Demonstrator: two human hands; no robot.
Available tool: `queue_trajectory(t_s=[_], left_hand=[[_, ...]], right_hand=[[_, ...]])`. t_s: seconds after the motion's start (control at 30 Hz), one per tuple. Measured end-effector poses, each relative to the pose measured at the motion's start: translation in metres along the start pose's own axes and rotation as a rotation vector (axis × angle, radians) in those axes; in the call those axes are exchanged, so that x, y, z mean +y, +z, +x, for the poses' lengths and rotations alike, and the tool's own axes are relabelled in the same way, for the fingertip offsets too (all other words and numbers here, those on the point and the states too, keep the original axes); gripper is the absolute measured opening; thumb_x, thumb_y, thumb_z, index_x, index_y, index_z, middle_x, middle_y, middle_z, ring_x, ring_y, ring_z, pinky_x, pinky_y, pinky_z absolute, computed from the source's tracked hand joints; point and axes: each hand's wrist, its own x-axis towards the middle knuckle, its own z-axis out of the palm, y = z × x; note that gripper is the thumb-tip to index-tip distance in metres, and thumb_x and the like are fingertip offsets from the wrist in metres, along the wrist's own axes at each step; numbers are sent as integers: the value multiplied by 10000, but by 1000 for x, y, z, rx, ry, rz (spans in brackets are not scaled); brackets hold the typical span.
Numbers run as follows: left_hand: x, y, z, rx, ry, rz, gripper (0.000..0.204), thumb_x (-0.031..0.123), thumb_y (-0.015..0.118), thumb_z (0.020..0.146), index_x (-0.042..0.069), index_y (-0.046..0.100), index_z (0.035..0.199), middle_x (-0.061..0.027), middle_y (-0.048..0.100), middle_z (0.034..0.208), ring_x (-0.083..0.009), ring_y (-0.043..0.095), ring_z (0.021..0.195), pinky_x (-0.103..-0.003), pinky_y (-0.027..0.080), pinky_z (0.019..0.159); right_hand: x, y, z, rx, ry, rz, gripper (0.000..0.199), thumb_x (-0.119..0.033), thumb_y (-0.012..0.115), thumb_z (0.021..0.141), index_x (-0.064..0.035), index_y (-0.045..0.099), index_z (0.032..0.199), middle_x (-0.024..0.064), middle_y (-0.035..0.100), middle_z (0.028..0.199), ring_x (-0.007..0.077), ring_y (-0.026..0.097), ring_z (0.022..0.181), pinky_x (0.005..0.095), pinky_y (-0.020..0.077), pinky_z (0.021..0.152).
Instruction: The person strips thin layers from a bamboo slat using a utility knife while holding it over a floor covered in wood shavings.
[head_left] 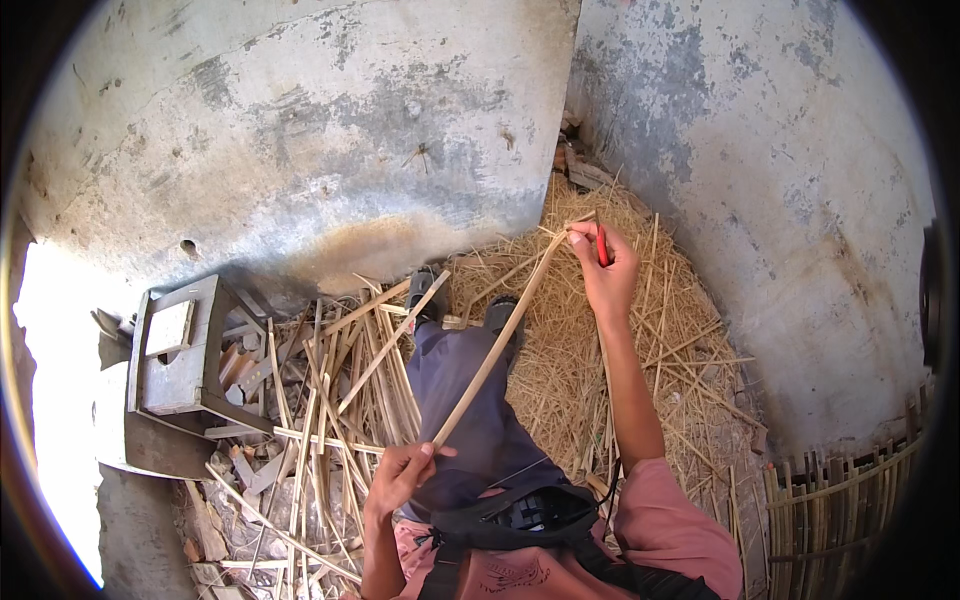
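A long, pale bamboo strip [497, 347] slants across my lap, running up and to the right. Its lower end is gripped by my left hand [400, 475], with the fingers closed round it. At the upper end, my right hand [612, 275] pinches a small red-handled knife [602, 244] against the strip; its blade is too small to make out well. Thin slivers curl off the strip just by that hand. My legs in dark trousers [455, 375] lie beneath the strip.
A heap of straw-like shavings [570, 340] spreads to the right of my legs. Many split bamboo strips [320, 430] lie on the left, beside a grey wooden box-like piece of furniture [185, 345]. Worn walls [400, 120] enclose the far side; a slatted bamboo panel [840, 515] stands at lower right.
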Motion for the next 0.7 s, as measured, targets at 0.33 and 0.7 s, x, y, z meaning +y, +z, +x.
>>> queue_trajectory(t_s=[0.33, 0.7], left_hand=[[-2, -7, -2, -62, -100, -198, 521, 310, 451, 1174, -98, 770, 1116, 36, 426, 611, -63, 353, 546, -283, 302, 529], [-10, -33, -9, -94, -109, -111, 507, 360, 490, 1157, -44, 795, 1135, 29, 463, 597, -75, 397, 545, -298, 320, 529]], right_hand=[[-12, 4, 2, -53, 119, 267, 315, -157, 709, 1063, -71, 637, 1358, 16, 727, 920, 50, 580, 646, 219, 423, 529], [-10, -13, 5, -306, 287, 256, 264, -242, 660, 1099, -33, 721, 1247, -28, 609, 733, 31, 400, 489, 235, 320, 452]])
